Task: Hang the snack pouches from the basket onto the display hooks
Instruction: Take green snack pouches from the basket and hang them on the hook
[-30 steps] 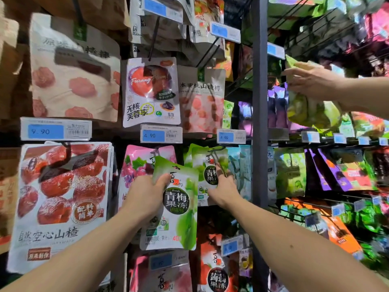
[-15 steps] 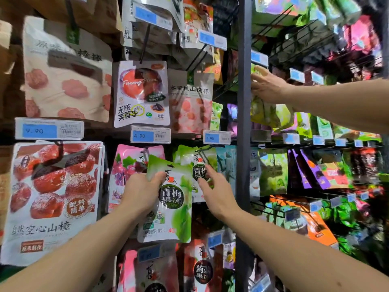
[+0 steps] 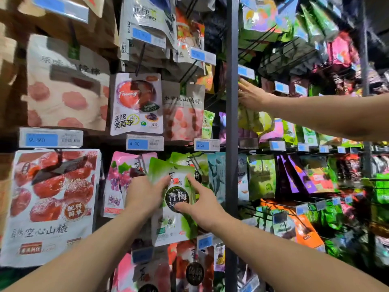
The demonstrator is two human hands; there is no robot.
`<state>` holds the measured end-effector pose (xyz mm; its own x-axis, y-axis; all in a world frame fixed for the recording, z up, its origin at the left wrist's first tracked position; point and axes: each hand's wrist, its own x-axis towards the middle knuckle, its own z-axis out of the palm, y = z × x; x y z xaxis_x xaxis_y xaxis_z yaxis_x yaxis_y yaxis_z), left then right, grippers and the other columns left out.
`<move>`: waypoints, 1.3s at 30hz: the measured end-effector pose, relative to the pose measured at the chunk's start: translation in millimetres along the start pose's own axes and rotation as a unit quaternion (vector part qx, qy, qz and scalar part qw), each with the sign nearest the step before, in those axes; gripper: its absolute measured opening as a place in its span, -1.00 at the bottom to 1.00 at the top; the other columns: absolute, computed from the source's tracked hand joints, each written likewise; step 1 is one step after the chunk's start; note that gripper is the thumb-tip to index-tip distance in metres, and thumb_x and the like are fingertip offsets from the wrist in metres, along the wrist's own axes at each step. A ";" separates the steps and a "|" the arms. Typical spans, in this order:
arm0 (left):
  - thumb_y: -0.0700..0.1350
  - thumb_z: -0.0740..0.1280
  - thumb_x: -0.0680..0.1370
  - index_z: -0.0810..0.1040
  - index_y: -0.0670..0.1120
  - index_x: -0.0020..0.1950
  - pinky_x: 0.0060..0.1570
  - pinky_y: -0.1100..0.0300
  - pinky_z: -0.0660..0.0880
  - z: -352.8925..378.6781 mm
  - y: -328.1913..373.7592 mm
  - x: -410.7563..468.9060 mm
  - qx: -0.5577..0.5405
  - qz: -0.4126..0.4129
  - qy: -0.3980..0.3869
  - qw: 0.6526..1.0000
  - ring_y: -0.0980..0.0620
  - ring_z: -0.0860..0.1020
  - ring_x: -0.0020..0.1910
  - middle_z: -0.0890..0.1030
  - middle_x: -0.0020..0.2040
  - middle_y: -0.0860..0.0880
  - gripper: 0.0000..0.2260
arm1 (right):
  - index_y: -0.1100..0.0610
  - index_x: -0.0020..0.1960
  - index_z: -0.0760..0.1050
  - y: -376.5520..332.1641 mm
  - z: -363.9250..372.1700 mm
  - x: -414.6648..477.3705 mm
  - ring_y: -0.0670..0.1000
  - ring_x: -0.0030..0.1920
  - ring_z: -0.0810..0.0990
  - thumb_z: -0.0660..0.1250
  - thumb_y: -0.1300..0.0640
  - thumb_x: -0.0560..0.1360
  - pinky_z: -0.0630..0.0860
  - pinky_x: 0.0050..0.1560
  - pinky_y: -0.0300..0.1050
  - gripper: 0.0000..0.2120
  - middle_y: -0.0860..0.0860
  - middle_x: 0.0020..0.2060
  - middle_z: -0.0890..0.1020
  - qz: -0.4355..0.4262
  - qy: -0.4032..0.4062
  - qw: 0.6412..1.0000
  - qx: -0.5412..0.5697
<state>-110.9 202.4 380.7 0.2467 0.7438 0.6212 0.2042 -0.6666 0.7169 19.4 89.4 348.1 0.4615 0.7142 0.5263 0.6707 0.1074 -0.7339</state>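
Head view: left hand (image 3: 145, 194) gripped the green-and-white glossy plastic snack pouch (image 3: 174, 220) by its upper left edge, thumb on the front, fingers behind it hidden. The right hand (image 3: 203, 206) was spread wide, index fingertip and thumb laid on the pouch front just right of the left hand; no pinch that I could see. The pouch sat upright between both hands, top slightly tilted, in front of the matching green hanging pouches (image 3: 200, 165) just above and beyond the right hand's fingertips. Hook tip and hang hole were hidden, and the basket was not in view. Judged: the pouch was light, with soft film sides and a slick gloss. The mid-panel would buckle if squeezed, and the sealed top strip looked stiffest. Best hold was that strip on either side of the hole, with the other hand steadying the body. Another person's hand (image 3: 250, 98) was well up and right of the right hand, on crumpled yellow-green film pouches (image 3: 256, 123).
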 end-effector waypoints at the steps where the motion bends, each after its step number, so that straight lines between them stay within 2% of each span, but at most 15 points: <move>1: 0.17 0.46 0.51 0.58 -0.20 -0.38 -0.44 0.17 0.31 -0.5 -1.3 0.2 -0.004 0.010 -0.008 1.000 -0.06 0.53 -0.43 0.56 -0.46 -0.08 -0.52 | -0.13 0.63 0.17 1.2 -2.2 1.4 -0.07 0.37 0.51 0.59 0.09 0.42 0.48 0.40 -0.05 -0.08 -0.09 0.51 0.39 -0.002 0.004 1.000 0.006; 3: 0.15 0.44 0.53 0.52 -0.17 -0.46 -0.44 0.15 0.29 -1.8 -4.4 -0.6 -0.009 0.021 -0.022 0.999 -0.08 0.47 -0.49 0.52 -0.51 -0.06 -0.50 | -0.12 0.62 0.20 3.8 -8.8 5.5 -0.06 0.34 0.54 0.56 0.16 0.45 0.53 0.36 -0.02 -0.13 -0.08 0.48 0.43 -0.007 0.024 1.000 0.002; 5: 0.13 0.43 0.55 0.45 -0.11 -0.51 -0.44 0.13 0.24 -4.5 -7.8 0.3 -0.001 0.023 -0.027 0.999 -0.06 0.37 -0.54 0.44 -0.55 -0.07 -0.48 | -0.09 0.61 0.24 7.0 -18.2 10.9 -0.05 0.37 0.50 0.54 0.20 0.48 0.48 0.41 -0.02 -0.19 -0.07 0.46 0.44 -0.007 0.053 0.999 -0.007; 10: 0.10 0.43 0.56 0.38 -0.15 -0.50 -0.48 0.14 0.24 -10.4 -15.3 3.2 -0.007 -0.001 -0.019 1.000 -0.04 0.38 -0.54 0.44 -0.54 -0.08 -0.46 | -0.01 0.62 0.21 22.3 -41.6 31.5 0.06 0.36 0.54 0.50 0.22 0.51 0.48 0.41 0.10 -0.22 0.04 0.47 0.46 0.031 0.136 0.990 0.009; 14: 0.08 0.44 0.55 0.39 -0.13 -0.53 -0.46 0.14 0.29 -10.8 -19.1 7.4 -0.017 0.008 -0.016 1.000 -0.04 0.41 -0.54 0.47 -0.54 -0.07 -0.46 | 0.09 0.62 0.20 22.8 -57.0 46.8 0.06 0.44 0.46 0.47 0.22 0.53 0.38 0.49 0.05 -0.25 0.02 0.51 0.40 0.046 0.171 0.984 0.013; 19: 0.08 0.44 0.56 0.50 -0.20 -0.44 -0.53 0.18 0.31 -11.1 -20.7 10.4 -0.033 0.009 -0.024 0.999 0.07 0.44 -0.58 0.53 -0.53 -0.04 -0.52 | 0.09 0.60 0.24 18.6 -61.3 60.3 -0.01 0.28 0.53 0.46 0.22 0.54 0.45 0.40 -0.02 -0.29 -0.08 0.37 0.49 0.058 0.177 0.982 0.008; 22: 0.03 0.45 0.56 0.44 -0.12 -0.51 -0.60 0.28 0.26 -11.2 -20.1 9.6 -0.041 0.004 -0.025 0.999 0.17 0.41 -0.64 0.48 -0.62 0.03 -0.51 | 0.08 0.59 0.27 21.2 -58.5 67.2 0.00 0.19 0.60 0.47 0.22 0.52 0.53 0.31 -0.02 -0.29 -0.02 0.32 0.59 0.062 0.175 0.983 0.005; 25: 0.04 0.45 0.55 0.41 -0.11 -0.51 -0.57 0.20 0.29 -11.7 -21.5 9.7 -0.041 0.002 -0.022 0.999 0.13 0.41 -0.63 0.48 -0.61 0.01 -0.50 | 0.08 0.60 0.25 23.1 -55.9 69.4 0.01 0.15 0.63 0.48 0.22 0.52 0.56 0.29 0.02 -0.28 0.00 0.29 0.60 0.068 0.161 0.984 0.008; 28: 0.05 0.46 0.55 0.51 -0.19 -0.45 -0.52 0.17 0.32 -11.6 -23.3 10.7 -0.041 0.004 -0.028 0.999 0.11 0.46 -0.58 0.55 -0.52 -0.03 -0.53 | 0.06 0.60 0.25 27.6 -56.0 72.1 0.01 0.15 0.63 0.49 0.21 0.51 0.57 0.29 0.04 -0.27 0.02 0.32 0.58 0.078 0.155 0.985 0.013; 31: 0.05 0.46 0.55 0.41 -0.13 -0.51 -0.62 0.26 0.24 -11.6 -22.3 10.0 -0.033 0.001 -0.027 0.999 0.18 0.39 -0.67 0.46 -0.62 0.02 -0.50 | 0.05 0.60 0.27 31.4 -58.6 76.2 0.05 0.19 0.63 0.50 0.20 0.50 0.57 0.28 0.08 -0.26 0.03 0.35 0.57 0.084 0.161 0.983 0.010; 33: 0.05 0.45 0.55 0.36 -0.10 -0.51 -0.64 0.28 0.23 -11.8 -21.7 9.2 -0.032 -0.005 -0.034 0.999 0.18 0.35 -0.70 0.43 -0.66 0.03 -0.48 | 0.05 0.59 0.27 32.8 -59.4 79.0 0.05 0.14 0.64 0.49 0.21 0.50 0.59 0.25 0.08 -0.27 0.04 0.33 0.58 0.086 0.152 0.985 0.012; 37: 0.04 0.45 0.56 0.35 -0.09 -0.51 -0.67 0.32 0.19 -12.3 -22.9 7.4 -0.039 -0.003 -0.038 0.999 0.18 0.32 -0.71 0.39 -0.67 0.04 -0.48 | 0.02 0.62 0.21 37.2 -53.9 83.8 0.08 0.14 0.65 0.50 0.16 0.50 0.60 0.23 0.09 -0.22 0.05 0.39 0.53 0.100 0.134 0.986 0.011; 39: 0.03 0.45 0.56 0.35 -0.09 -0.51 -0.67 0.34 0.19 -12.1 -25.1 7.4 -0.039 0.000 -0.036 0.999 0.18 0.33 -0.71 0.40 -0.66 0.04 -0.48 | 0.01 0.64 0.16 40.8 -48.2 83.5 0.08 0.16 0.65 0.50 0.11 0.48 0.61 0.20 0.02 -0.17 0.05 0.45 0.47 0.098 0.123 0.988 0.005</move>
<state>-125.7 225.3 371.2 0.3151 0.7369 0.5981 0.1303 -0.6578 0.7419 113.3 120.0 382.8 0.7100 0.5322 0.4612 0.5492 -0.0085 -0.8357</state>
